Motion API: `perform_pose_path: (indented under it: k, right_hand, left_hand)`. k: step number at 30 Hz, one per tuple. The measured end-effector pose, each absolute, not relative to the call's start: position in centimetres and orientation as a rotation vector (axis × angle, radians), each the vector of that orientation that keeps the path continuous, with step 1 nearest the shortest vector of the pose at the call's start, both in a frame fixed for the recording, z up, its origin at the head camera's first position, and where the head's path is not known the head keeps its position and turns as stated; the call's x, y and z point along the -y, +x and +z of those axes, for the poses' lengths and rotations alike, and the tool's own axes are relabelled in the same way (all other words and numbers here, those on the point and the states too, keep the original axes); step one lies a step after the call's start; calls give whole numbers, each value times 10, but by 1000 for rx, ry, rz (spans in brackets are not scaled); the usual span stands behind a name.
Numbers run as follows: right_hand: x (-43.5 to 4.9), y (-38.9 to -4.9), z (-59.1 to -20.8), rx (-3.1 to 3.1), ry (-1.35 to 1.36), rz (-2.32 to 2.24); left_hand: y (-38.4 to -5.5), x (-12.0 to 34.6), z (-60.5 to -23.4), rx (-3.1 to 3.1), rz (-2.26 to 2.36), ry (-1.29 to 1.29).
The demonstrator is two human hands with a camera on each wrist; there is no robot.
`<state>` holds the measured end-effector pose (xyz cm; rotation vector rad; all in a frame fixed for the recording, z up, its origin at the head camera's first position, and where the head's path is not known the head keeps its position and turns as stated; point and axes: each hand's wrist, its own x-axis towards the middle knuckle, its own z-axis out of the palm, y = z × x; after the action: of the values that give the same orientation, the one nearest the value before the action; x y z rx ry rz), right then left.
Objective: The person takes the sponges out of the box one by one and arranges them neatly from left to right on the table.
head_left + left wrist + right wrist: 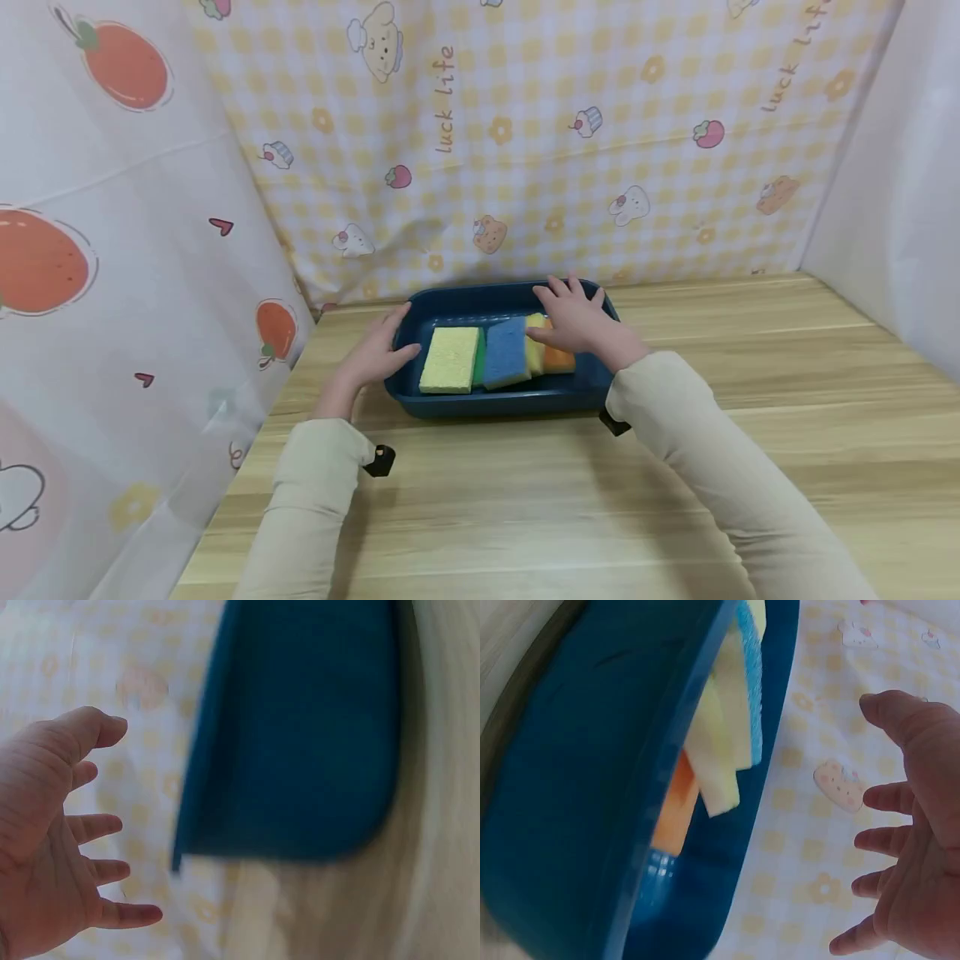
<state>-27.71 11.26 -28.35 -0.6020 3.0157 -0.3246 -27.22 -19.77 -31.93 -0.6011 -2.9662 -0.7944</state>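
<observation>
A dark blue plastic bin stands on the table with several sponges inside. A pale yellow sponge with a green piece beside it lies at the left, a blue sponge in the middle, and yellow and orange ones at the right, leaning on each other. My left hand is at the bin's left end, fingers spread; the left wrist view shows its palm apart from the wall. Over the right end hovers my right hand, fingers spread, holding nothing in the right wrist view.
The wooden table extends in front of the bin and to its right. Behind hangs a yellow checked cloth with cartoon prints. White cloth with fruit prints closes the left side, and plain white cloth the right.
</observation>
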Motion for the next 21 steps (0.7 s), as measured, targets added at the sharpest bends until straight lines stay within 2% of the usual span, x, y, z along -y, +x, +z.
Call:
perform_pose_path:
  k: [5,14,21]
  right_hand:
    - [-95,-280,-284,-3018,-556,-286]
    - [-59,-285,-295,-3079,-388,-279]
    - [-29,-288,-310,-3059,-238,-272]
  left_hand:
    - [-267,221,-333,2937,-1012,-542]
    - [-262,235,-365,2806,-1720,-363]
    - [-260,235,-383,2556,-2114,-425]
